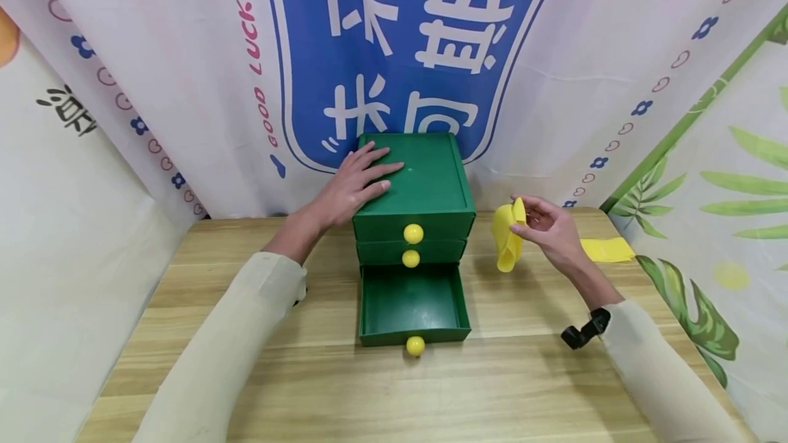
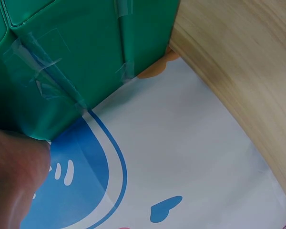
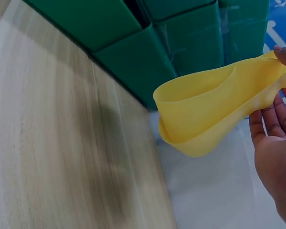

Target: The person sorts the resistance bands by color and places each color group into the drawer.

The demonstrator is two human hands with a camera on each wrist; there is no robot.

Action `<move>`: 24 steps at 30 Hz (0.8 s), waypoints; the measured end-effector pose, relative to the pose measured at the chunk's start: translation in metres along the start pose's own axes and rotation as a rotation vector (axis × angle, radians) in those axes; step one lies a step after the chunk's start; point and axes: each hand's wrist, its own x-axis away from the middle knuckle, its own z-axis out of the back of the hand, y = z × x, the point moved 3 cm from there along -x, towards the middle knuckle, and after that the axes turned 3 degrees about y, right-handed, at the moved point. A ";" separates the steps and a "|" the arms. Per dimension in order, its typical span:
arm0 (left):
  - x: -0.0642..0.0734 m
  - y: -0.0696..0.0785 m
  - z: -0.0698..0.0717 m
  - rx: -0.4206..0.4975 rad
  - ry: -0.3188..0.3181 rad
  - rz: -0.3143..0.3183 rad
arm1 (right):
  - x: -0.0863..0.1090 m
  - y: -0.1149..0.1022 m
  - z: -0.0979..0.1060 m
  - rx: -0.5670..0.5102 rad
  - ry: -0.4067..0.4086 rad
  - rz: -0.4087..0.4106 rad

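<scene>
A green three-drawer box (image 1: 418, 176) stands at the back of the table. Its bottom drawer (image 1: 406, 306) is pulled out and looks bare inside, while the two upper drawers are closed. My left hand (image 1: 357, 183) rests on the left of the box's top with its fingers spread. To the right of the box, my right hand (image 1: 550, 227) pinches a wide yellow elastic band (image 1: 507, 238) between thumb and fingers, above the table. In the right wrist view the elastic band (image 3: 205, 109) hangs as a soft, folded loop. A flat yellow piece (image 1: 606, 249) lies behind the right hand.
Round yellow knobs (image 1: 414, 234) stick out from the drawer fronts. The wooden table (image 1: 320, 388) extends in front and to both sides. A printed curtain (image 1: 542, 87) hangs directly behind the box. A black strap (image 1: 587, 330) is on the right wrist.
</scene>
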 end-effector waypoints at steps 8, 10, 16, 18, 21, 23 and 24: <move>0.000 0.000 0.000 0.000 -0.005 -0.002 | 0.010 -0.019 -0.010 -0.027 -0.044 0.034; 0.000 -0.001 -0.001 0.001 -0.007 -0.003 | 0.012 -0.023 -0.013 -0.042 -0.058 0.048; 0.000 0.000 0.000 0.001 -0.002 -0.003 | 0.018 -0.032 -0.022 -0.063 -0.097 0.096; 0.000 0.001 0.000 0.002 0.001 -0.002 | 0.021 -0.035 -0.026 -0.083 -0.111 0.106; 0.001 0.001 0.000 0.001 0.001 -0.004 | 0.024 -0.040 -0.031 -0.116 -0.132 0.125; 0.001 0.000 0.000 0.002 0.001 -0.004 | 0.027 -0.042 -0.035 -0.143 -0.146 0.138; 0.000 0.000 0.000 0.002 0.001 -0.004 | 0.028 -0.044 -0.036 -0.153 -0.152 0.147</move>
